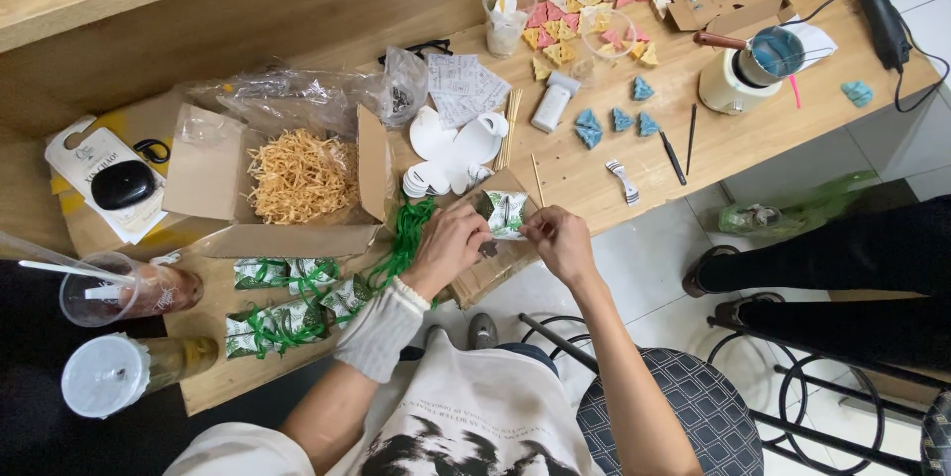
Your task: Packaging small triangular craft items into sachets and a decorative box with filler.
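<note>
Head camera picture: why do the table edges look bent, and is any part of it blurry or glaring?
Head view: a wide lens bows the table edge; light is soft and even, shadows faint; the clear plastic bag glints slightly; both hands, left hand and right hand, and the small packet look sharp.

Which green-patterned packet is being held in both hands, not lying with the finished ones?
The packet between the left hand and right hand; the others lie ribbon-tied on the table's left.

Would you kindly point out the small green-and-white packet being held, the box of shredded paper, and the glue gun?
Green-and-white packet [505, 212], head view, on its patterned face.
Box of shredded paper [372, 165], head view, on its right flap.
Glue gun [884, 18], head view, on its black body.
</note>
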